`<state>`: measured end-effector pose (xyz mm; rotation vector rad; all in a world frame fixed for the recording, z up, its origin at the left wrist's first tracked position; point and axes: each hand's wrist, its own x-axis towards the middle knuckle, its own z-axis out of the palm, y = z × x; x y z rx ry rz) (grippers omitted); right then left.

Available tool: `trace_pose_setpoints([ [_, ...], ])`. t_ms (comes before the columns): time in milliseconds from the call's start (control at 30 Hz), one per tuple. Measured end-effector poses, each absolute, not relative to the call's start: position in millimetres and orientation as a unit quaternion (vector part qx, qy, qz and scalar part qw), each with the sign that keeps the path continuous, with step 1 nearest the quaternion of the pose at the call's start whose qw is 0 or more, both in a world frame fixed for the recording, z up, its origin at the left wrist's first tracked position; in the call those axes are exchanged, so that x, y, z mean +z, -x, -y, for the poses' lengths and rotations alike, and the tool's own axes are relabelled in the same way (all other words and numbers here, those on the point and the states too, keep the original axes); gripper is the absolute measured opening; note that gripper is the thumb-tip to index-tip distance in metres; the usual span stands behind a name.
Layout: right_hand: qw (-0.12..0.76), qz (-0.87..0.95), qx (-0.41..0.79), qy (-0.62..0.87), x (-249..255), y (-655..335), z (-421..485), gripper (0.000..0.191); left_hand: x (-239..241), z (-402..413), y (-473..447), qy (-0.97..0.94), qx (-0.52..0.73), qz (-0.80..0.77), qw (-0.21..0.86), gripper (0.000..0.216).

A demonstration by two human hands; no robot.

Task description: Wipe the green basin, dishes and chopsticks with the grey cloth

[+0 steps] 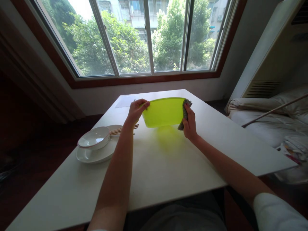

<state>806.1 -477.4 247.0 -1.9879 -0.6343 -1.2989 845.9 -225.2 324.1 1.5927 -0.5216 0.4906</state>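
Green basin [163, 112] first: where does the person have it?

Held up above the white table [158, 179], to the right of the bowl [95, 138] and plate [96, 156]. The left hand [137, 110] pinches its left rim; the right hand [190, 123] grips a grey cloth [184, 112] against its right end.

And handling it well?

A firm left pinch should stop it twisting; the cloth probably works best pressed flat, lightly and evenly.

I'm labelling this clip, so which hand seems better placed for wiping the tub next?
Probably the right hand: it holds the cloth against the tub, while the left hand grips the opposite end.
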Motion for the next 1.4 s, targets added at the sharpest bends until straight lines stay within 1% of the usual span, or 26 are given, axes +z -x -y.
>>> trace_pose_setpoints([
  [133,0.268,0.247,-0.506,0.782,259,-790,465,0.056,325,226,-844,-0.698,0.207,0.237,0.643,0.027],
  [333,0.152,0.268,-0.482,0.820,270,-761,437,0.059,327,232,-842,-0.711,0.195,0.244,0.631,0.026],
  [433,0.129,0.277,-0.481,0.822,268,-757,428,0.056,326,232,-842,-0.711,0.195,0.239,0.631,0.027],
  [533,0.127,0.283,-0.486,0.817,266,-763,433,0.052,324,230,-844,-0.702,0.193,0.242,0.641,0.027],
  [600,0.143,0.277,-0.492,0.813,263,-772,445,0.052,322,228,-847,-0.696,0.189,0.245,0.648,0.027],
  [667,0.179,0.267,-0.501,0.803,258,-783,458,0.053,320,227,-849,-0.691,0.189,0.245,0.653,0.028],
  [767,0.265,0.271,-0.517,0.767,247,-803,478,0.055,317,225,-851,-0.679,0.198,0.244,0.664,0.027],
  [867,0.359,0.277,-0.501,0.737,233,-820,489,0.054,314,223,-853,-0.667,0.201,0.248,0.674,0.025],
  [933,0.406,0.276,-0.485,0.724,226,-828,492,0.052,313,222,-854,-0.663,0.197,0.251,0.678,0.023],
  [1000,0.431,0.271,-0.478,0.716,222,-830,492,0.052,312,221,-854,-0.660,0.191,0.252,0.681,0.023],
  [1067,0.434,0.266,-0.482,0.713,224,-829,490,0.051,313,220,-854,-0.659,0.188,0.252,0.684,0.022],
  [1167,0.393,0.270,-0.497,0.725,231,-821,487,0.053,314,220,-854,-0.661,0.200,0.248,0.679,0.022],
  [1400,0.203,0.266,-0.524,0.784,250,-793,463,0.057,319,229,-849,-0.686,0.209,0.247,0.651,0.023],
])
